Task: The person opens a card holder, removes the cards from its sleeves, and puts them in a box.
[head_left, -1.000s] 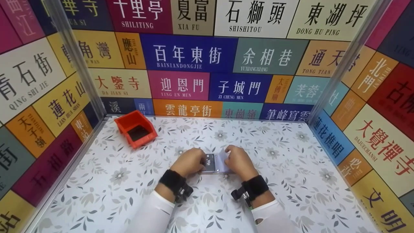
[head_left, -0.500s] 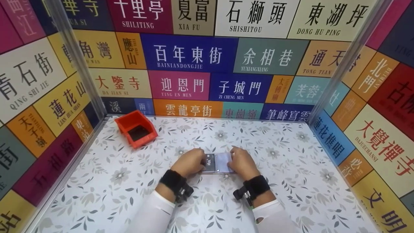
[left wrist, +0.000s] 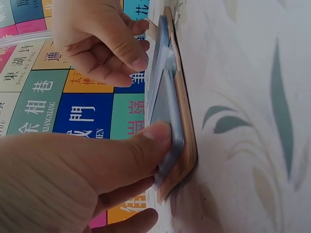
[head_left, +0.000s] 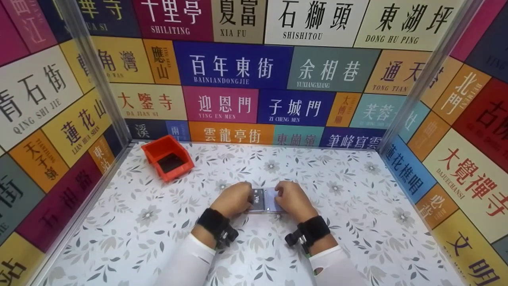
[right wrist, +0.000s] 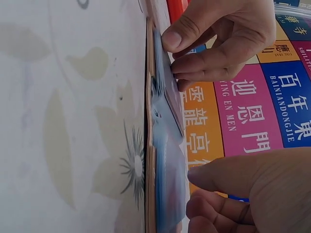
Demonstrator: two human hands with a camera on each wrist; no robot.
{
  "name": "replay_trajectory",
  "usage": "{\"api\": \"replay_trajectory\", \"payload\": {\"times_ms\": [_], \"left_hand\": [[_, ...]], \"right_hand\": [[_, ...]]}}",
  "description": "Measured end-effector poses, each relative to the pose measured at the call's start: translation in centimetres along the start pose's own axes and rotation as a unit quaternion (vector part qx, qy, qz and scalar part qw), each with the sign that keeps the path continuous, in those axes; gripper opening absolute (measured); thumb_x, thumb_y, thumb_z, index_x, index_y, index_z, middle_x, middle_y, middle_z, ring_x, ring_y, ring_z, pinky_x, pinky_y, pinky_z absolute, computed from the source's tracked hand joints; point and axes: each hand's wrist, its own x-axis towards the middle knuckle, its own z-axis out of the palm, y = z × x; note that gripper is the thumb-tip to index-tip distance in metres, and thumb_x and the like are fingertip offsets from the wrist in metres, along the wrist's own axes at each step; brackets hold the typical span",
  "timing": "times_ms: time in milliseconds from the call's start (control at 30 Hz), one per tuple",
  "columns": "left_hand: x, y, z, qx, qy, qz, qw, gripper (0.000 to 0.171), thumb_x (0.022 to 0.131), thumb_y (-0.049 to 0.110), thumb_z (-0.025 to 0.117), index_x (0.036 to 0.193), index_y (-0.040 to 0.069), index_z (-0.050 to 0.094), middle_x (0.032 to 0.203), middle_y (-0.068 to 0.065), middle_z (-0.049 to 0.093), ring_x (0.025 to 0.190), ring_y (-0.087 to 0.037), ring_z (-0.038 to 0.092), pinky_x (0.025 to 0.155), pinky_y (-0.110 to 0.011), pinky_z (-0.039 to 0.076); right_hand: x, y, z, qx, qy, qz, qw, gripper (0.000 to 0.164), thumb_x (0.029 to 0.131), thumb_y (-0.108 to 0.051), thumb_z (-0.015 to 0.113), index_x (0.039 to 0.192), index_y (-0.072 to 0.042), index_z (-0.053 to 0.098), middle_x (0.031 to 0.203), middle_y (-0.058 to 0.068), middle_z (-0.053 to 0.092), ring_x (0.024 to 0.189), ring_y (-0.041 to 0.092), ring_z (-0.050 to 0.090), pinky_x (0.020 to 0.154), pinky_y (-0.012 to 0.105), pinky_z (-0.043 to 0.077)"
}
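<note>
A card holder [head_left: 271, 207] with clear plastic sleeves lies spread open on the table, left and right leaves side by side. In its left leaf a dark card [head_left: 258, 200] shows light lettering. My left hand [head_left: 233, 199] grips that leaf's outer edge, thumb on top in the left wrist view. At the other leaf, my right hand [head_left: 297, 200] has curled fingers and thumb at the edge of the clear sleeves [right wrist: 170, 189], which stand slightly raised. A brown cover [left wrist: 187, 162] lies beneath the sleeves. The right fingertips partly hide the sleeve's edge.
Back left on the table, a red-orange plastic bin [head_left: 168, 159] has something dark inside. The white tabletop [head_left: 254, 254] has a grey leaf pattern. Panels with colourful signs [head_left: 234, 65] enclose the back and both sides. Each wrist wears a black strap with a camera.
My right hand slid out to the right end of the holder, then came back left over the right leaf, where the sleeves are lifted. The left hand keeps its hold on the left leaf.
</note>
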Motion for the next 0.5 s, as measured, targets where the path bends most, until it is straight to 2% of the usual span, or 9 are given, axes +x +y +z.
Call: {"api": "replay_trajectory", "payload": {"times_ms": [133, 367, 500], "left_hand": [[0.04, 0.08, -0.19, 0.014, 0.008, 0.007, 0.9998, 0.015, 0.081, 0.006, 0.092, 0.083, 0.014, 0.080, 0.090, 0.002, 0.067, 0.074, -0.017, 0.059, 0.075, -0.037, 0.058], [-0.09, -0.03, -0.44, 0.007, -0.002, -0.016, 0.9998, 0.014, 0.087, 0.017, 0.095, 0.085, 0.018, 0.081, 0.087, 0.003, 0.070, 0.075, -0.017, 0.061, 0.077, -0.039, 0.059], [0.01, -0.15, -0.36, 0.005, -0.006, -0.016, 0.9998, 0.015, 0.088, 0.018, 0.095, 0.085, 0.018, 0.080, 0.086, 0.004, 0.071, 0.074, -0.018, 0.062, 0.077, -0.040, 0.058]], "right_hand": [[-0.08, -0.05, 0.16, 0.011, -0.014, -0.003, 1.000, 0.021, 0.090, -0.004, 0.082, 0.110, -0.002, 0.081, 0.097, 0.008, 0.080, 0.091, 0.026, 0.074, 0.091, 0.048, 0.064], [-0.13, -0.02, 0.27, 0.017, -0.024, 0.022, 0.999, 0.019, 0.089, -0.004, 0.082, 0.108, -0.002, 0.081, 0.098, 0.010, 0.080, 0.093, 0.027, 0.074, 0.095, 0.049, 0.064], [-0.10, -0.17, 0.29, 0.019, -0.029, 0.035, 0.999, 0.017, 0.093, -0.007, 0.082, 0.109, -0.002, 0.081, 0.104, 0.012, 0.082, 0.097, 0.028, 0.076, 0.098, 0.050, 0.064]]}}
